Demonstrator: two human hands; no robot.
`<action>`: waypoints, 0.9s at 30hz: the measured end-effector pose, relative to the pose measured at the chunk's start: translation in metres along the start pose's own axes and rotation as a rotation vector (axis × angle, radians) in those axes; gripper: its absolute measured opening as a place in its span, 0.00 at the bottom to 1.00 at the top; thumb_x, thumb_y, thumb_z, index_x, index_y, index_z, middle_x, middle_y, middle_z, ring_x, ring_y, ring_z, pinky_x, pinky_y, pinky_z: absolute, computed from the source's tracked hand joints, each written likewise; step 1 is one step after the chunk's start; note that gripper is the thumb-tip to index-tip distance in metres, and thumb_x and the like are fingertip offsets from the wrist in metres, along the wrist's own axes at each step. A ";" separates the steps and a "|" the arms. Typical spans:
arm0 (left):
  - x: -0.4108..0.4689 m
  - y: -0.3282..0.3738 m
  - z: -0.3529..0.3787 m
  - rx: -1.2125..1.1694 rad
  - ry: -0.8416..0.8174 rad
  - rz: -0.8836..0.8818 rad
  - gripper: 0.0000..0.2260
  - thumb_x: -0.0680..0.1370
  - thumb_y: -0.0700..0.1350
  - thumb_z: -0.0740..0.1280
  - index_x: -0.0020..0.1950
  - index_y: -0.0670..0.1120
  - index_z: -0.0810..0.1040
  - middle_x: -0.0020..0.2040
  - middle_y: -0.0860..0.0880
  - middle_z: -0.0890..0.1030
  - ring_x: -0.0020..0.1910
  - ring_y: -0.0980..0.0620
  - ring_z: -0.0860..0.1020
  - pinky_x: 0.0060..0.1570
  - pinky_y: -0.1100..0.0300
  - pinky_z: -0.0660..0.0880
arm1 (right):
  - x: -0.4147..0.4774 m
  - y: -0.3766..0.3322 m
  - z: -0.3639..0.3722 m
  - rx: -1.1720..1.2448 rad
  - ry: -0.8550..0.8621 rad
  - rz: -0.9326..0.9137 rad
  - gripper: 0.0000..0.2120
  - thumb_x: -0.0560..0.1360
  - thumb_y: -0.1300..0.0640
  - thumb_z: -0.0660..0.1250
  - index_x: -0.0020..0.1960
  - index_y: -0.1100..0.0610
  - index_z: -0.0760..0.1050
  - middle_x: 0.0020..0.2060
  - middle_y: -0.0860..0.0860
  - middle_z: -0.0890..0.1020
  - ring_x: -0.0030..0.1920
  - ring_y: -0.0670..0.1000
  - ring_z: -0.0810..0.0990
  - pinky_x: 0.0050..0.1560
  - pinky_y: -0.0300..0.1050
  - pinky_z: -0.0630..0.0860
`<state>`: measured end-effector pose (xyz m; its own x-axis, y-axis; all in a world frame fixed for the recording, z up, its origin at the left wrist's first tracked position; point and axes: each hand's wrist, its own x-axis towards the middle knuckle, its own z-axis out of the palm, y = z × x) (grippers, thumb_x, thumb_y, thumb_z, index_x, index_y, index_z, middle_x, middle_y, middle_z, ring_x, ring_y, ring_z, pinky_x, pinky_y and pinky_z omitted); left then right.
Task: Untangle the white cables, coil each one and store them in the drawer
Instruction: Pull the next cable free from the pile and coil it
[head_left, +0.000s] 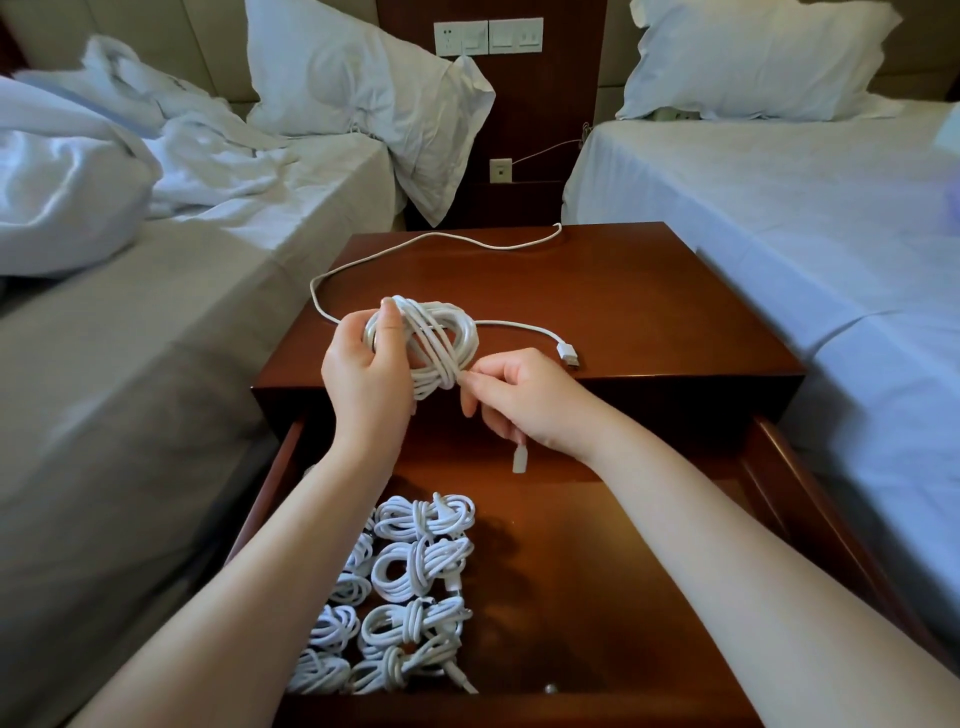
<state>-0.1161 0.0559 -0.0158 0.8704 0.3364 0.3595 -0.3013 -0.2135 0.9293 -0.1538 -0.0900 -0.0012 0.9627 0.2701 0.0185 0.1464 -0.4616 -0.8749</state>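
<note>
My left hand (366, 371) grips a coiled white cable (434, 340) above the front edge of the nightstand. My right hand (511, 397) pinches the cable's tail where it wraps across the coil, and the end plug (519, 460) hangs below that hand. A second white cable (441, 239) lies loose on the nightstand top (649, 301), with its USB plug (569, 356) near the front right. The open drawer (623, 571) holds several coiled white cables (421, 571) in rows along its left side.
Beds flank the nightstand: the left bed (130, 364) with a rumpled duvet and a pillow, the right bed (779, 197) with a flat sheet and a pillow. A wall panel (488, 36) with sockets and switches sits behind. The drawer's right half is bare wood.
</note>
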 end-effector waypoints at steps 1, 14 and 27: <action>0.000 0.001 0.000 -0.038 -0.009 -0.021 0.13 0.80 0.54 0.60 0.44 0.47 0.76 0.34 0.48 0.77 0.30 0.47 0.76 0.25 0.56 0.72 | 0.001 0.001 0.000 0.002 0.015 0.003 0.17 0.82 0.50 0.58 0.41 0.58 0.77 0.25 0.51 0.73 0.25 0.45 0.69 0.33 0.39 0.71; -0.005 0.014 0.005 -0.261 -0.274 -0.297 0.16 0.84 0.49 0.53 0.45 0.44 0.76 0.26 0.51 0.78 0.23 0.53 0.74 0.28 0.57 0.70 | 0.003 0.009 -0.003 0.368 0.109 -0.118 0.11 0.82 0.53 0.59 0.60 0.56 0.75 0.29 0.46 0.70 0.27 0.42 0.65 0.30 0.32 0.66; 0.012 -0.008 -0.014 0.465 -0.615 0.560 0.38 0.71 0.43 0.71 0.77 0.53 0.56 0.53 0.50 0.79 0.35 0.56 0.77 0.39 0.56 0.77 | -0.001 0.008 -0.022 0.535 0.081 -0.084 0.10 0.82 0.52 0.58 0.53 0.54 0.77 0.26 0.44 0.65 0.27 0.43 0.60 0.32 0.33 0.66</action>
<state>-0.1084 0.0747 -0.0173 0.7388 -0.4388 0.5114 -0.6669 -0.5850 0.4615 -0.1482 -0.1128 0.0027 0.9701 0.2120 0.1177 0.1076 0.0585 -0.9925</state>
